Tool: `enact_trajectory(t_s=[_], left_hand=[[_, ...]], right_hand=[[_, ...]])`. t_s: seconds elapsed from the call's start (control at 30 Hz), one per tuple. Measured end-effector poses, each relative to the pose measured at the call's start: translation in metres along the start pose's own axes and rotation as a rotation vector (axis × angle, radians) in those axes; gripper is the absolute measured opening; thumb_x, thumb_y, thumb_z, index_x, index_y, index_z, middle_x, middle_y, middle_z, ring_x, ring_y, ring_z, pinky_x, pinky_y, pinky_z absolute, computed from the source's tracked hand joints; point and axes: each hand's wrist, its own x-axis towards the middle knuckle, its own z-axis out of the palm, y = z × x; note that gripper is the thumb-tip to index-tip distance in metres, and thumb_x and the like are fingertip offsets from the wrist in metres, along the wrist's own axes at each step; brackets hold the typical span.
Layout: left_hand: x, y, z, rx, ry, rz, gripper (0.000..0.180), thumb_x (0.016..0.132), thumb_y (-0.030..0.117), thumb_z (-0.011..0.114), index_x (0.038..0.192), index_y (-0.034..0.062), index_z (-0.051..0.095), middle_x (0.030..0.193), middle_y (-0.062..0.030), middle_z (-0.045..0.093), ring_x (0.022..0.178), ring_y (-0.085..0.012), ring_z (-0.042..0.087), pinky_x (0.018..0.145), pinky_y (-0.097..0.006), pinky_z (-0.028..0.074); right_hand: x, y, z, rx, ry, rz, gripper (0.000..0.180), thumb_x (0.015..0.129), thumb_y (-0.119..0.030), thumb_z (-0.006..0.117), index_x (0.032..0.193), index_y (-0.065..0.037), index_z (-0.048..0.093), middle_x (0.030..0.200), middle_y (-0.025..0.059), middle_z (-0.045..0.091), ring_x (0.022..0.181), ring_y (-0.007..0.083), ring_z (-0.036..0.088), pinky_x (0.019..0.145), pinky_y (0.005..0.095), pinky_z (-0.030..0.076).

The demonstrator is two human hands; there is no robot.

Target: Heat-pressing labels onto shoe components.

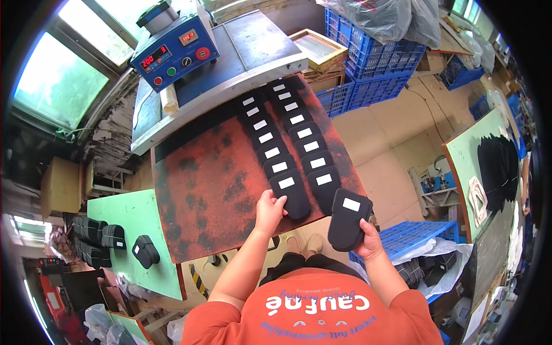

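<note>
My right hand (368, 240) holds a flat black fabric piece (347, 224) shaped like a short sock, with a white label near its squared end. It hangs just off the near right corner of a worn red board (198, 210). My left hand (270, 211) has its thumb and fingers closed at the side edge of another such black piece (296, 201), the nearest in the left row. Two rows of these pieces overlap along the board, white labels facing up. The nearest piece of the right row (326, 192) lies beside my right hand's piece.
A blue control box (175, 49) stands on the press table (253, 40) at the far end. On the left, a green table (138, 224) carries banded black bundles (92, 241). Blue crates (374, 63) stand at far right; a plastic-lined crate (425, 264) sits at near right.
</note>
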Motion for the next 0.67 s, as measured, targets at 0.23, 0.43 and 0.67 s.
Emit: enact_trajectory(t_s=[0.23, 0.43, 0.67], left_hand=[[-0.035, 0.014, 0.004, 0.260, -0.077, 0.315, 0.029, 0.082, 0.008, 0.063, 0.107, -0.0023, 0.052, 0.076, -0.0043, 0.058, 0.067, -0.0093, 0.054, 0.061, -0.023, 0.047], [-0.030, 0.001, -0.008, -0.110, -0.017, 0.035, 0.010, 0.084, 0.005, 0.059, 0.091, 0.0009, 0.054, 0.072, -0.0005, 0.058, 0.054, -0.0046, 0.051, 0.047, -0.018, 0.043], [-0.014, -0.029, -0.013, 0.481, 0.167, 0.324, 0.033, 0.081, 0.016, 0.067, 0.105, -0.0011, 0.051, 0.093, -0.0128, 0.056, 0.072, -0.0127, 0.061, 0.061, -0.026, 0.050]], right_hand=[[0.013, 0.017, 0.036, -0.330, -0.023, 0.015, 0.060, 0.080, -0.014, 0.067, 0.130, -0.004, 0.036, 0.121, 0.0086, 0.050, 0.112, 0.0197, 0.049, 0.094, 0.0348, 0.042], [0.020, 0.004, 0.028, -0.170, -0.115, 0.047, 0.057, 0.085, -0.022, 0.058, 0.133, -0.005, 0.033, 0.127, 0.0105, 0.046, 0.117, 0.0231, 0.046, 0.098, 0.0386, 0.038], [0.027, -0.008, 0.012, -0.189, -0.055, -0.065, 0.079, 0.081, -0.030, 0.064, 0.141, -0.015, 0.015, 0.133, 0.0126, 0.042, 0.117, 0.0311, 0.046, 0.099, 0.0482, 0.036]])
